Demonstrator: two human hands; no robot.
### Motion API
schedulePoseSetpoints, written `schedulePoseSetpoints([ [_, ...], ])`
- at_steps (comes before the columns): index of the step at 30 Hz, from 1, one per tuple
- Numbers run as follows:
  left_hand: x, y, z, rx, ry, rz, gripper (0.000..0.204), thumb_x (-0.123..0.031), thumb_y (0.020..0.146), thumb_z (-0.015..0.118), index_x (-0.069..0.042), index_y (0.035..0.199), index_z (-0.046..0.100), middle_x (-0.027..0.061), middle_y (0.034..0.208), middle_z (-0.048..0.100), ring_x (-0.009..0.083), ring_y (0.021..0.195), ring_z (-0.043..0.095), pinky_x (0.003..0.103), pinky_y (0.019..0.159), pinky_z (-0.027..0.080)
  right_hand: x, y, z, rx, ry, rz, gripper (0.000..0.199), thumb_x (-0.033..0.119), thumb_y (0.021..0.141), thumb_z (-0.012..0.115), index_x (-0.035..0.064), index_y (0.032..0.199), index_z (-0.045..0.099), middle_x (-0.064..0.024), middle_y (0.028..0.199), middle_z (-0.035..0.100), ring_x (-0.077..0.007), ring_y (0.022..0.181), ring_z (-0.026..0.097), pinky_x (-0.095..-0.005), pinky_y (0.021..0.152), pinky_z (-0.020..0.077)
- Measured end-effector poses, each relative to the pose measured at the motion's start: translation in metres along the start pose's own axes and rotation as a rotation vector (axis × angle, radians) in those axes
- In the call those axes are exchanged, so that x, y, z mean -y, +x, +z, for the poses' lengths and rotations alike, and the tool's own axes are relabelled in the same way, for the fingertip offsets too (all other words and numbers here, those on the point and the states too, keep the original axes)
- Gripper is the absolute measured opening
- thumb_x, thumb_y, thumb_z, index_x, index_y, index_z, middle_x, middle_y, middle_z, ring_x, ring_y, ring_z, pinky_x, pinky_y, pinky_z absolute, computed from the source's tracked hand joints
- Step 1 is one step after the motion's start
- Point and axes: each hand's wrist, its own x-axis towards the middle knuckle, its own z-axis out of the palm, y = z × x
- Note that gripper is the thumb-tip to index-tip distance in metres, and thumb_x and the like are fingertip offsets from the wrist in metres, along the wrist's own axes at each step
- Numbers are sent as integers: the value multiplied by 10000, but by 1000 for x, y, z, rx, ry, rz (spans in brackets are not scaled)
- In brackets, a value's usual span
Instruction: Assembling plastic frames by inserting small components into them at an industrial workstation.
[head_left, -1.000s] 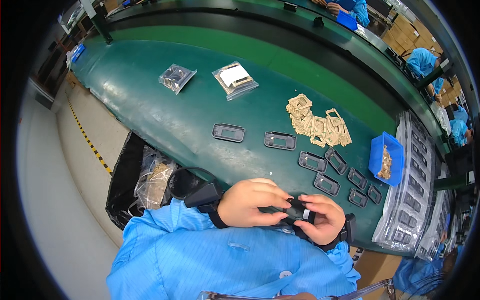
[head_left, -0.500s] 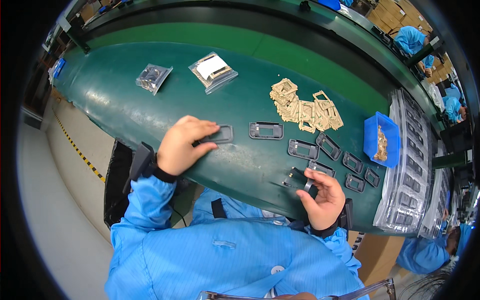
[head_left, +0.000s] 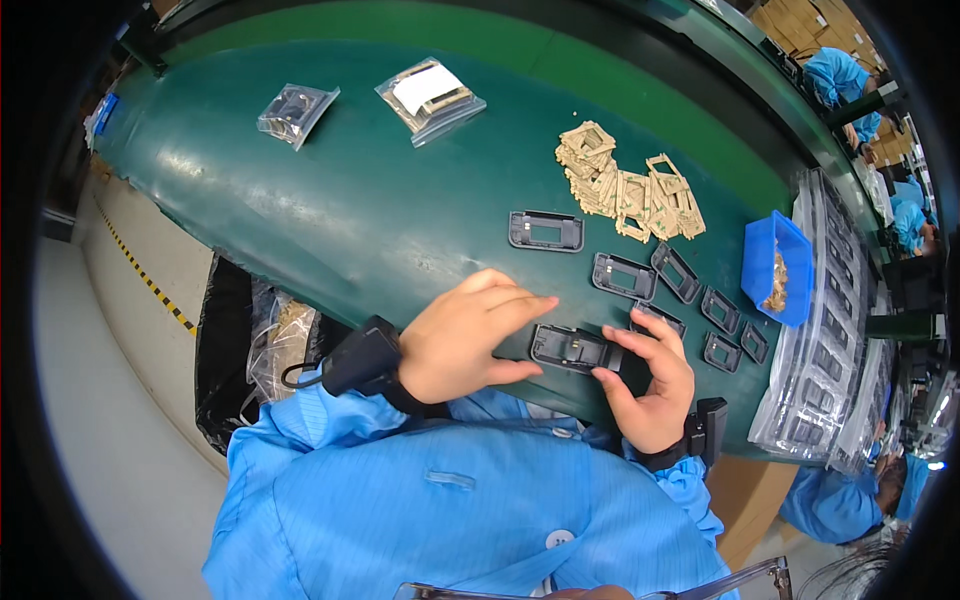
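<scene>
A dark grey plastic housing [head_left: 552, 345], a shallow oblong frame, is in front of me near the table's front edge. My right hand [head_left: 652, 388] has its thumb and fingers closed round the housing's right end. A small dark part with tiny gold-coloured contacts [head_left: 574, 347] shows inside the housing; how it is seated is hard to make out. At the left end, my left hand [head_left: 465, 340] has its thumb and fingers apart, close to the housing. Farther back lies another such housing [head_left: 546, 231], with several more to the right, one partly behind my right fingers.
Beige frame-shaped adhesive pieces [head_left: 630, 190] lie heaped behind the housings. A blue bin [head_left: 778, 265] with brownish scraps stands at the right, beside plastic-wrapped trays [head_left: 825, 330]. Two clear zip bags, one of dark parts [head_left: 297, 115], one of beige frames [head_left: 430, 100], lie farther back.
My left hand has moved right and nearer me, and the housing formerly under it is now between my hands. My right hand has closed on its end, with the small contact part now inside.
</scene>
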Motion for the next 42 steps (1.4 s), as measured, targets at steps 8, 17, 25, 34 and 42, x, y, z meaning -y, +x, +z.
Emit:
schedulePoseSetpoints([
  [8, 8, -5, 12, -51, 70, 198, 494, -170, 705, 863, -107, 1178, 736, 54, 1181, 694, 264, 999, 628, 363, 837, 556, 6, 7, 11, 55, 8, 5, 400, 73, 691, 876, 80, 1071, 752, -37, 1100, 758, -302, 1174, 632, -428, 1008, 481],
  [17, 5, -4, 13, -13, 215, 270, 410, -192, 755, 820, -77, 1138, 735, 49, 1173, 666, 235, 1023, 613, 354, 821, 557, 2, 7, 14, 76, -12, 12, 423, 80, 679, 886, 75, 1080, 753, -39, 1116, 753, -305, 1168, 633, -410, 961, 514],
  [25, 3, 2, 2, 81, 263, 305, 428, -191, 744, 824, -68, 1143, 730, 58, 1201, 663, 234, 1041, 627, 356, 819, 565, 4, 7, 7, 116, -55, -39, 484, 96, 665, 897, 71, 1116, 725, -52, 1141, 745, -323, 1206, 609, -439, 1008, 484],
  [34, 8, 9, -6, 175, 195, 314, 277, -215, 827, 745, -155, 1097, 753, 43, 1165, 636, 225, 1067, 608, 354, 784, 563, -2, 1, 10, 60, -110, -61, 456, 71, 701, 856, 74, 1133, 710, -59, 1224, 718, -340, 1258, 565, -485, 1055, 409],
  [42, -6, 13, 0, 160, 388, 564, 273, -180, 768, 773, -92, 1026, 758, 26, 1051, 642, 178, 936, 634, 291, 643, 506, 8, 2, 8, 162, -184, 4, 459, 50, 756, 789, 105, 1200, 688, -18, 1303, 699, -305, 1322, 516, -499, 1138, 201],
])
